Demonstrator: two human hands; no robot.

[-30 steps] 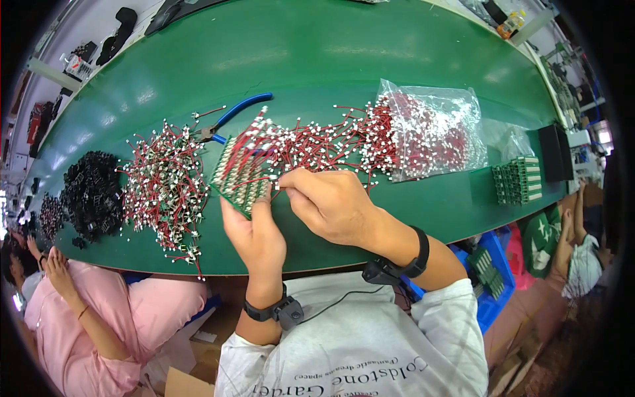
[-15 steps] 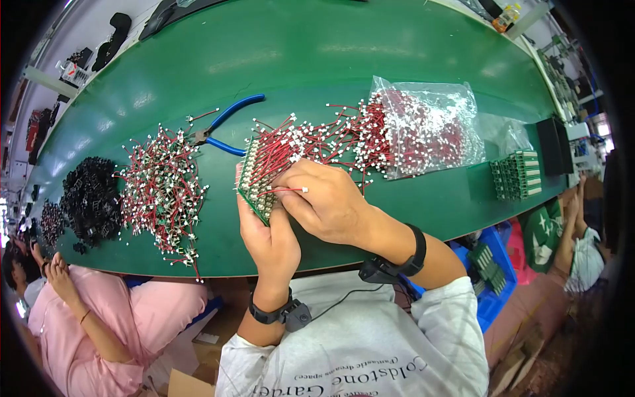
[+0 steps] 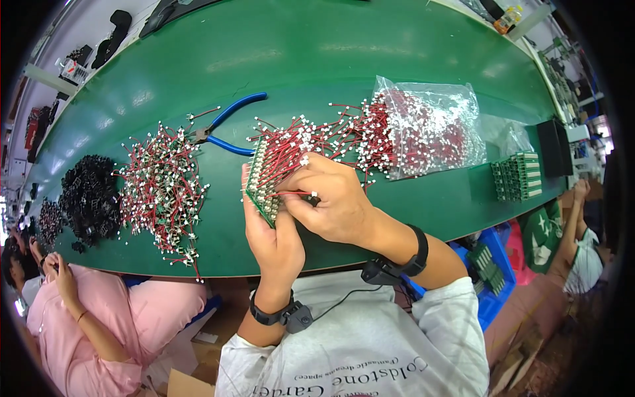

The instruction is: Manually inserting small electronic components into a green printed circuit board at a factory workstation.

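- Circuit board [image 3: 260,192], green, with rows of white connectors: positioned above the near part of the green desk [image 3: 297,59], tilted, in the left hand.
- Left hand [image 3: 272,241]: closed around the near end of the board, thumb on one side, fingers along the other.
- Right hand [image 3: 334,202]: fingers curled, thumb and index finger pinched together at the connector rows on a red lead [image 3: 299,193]; the lead's white plug projects to the right, across the fingers. The exact contact at the fingertips is hidden.
- Red leads extend from the board's rows toward the upper right, overlapping in view the lead heap [image 3: 377,139] behind.
- Clear plastic bag [image 3: 440,132]: to the right of the heap, filled with similar leads.
- Pliers [image 3: 230,109] with blue handles: lie spread on the desk, beyond and left of the board.
- Left of the pliers: a pile of leads with white connectors [image 3: 162,192], then a pile of black parts [image 3: 91,198].
- Stacked green boards [image 3: 517,177]: at the right side of the desk, beside a black box [image 3: 554,152].
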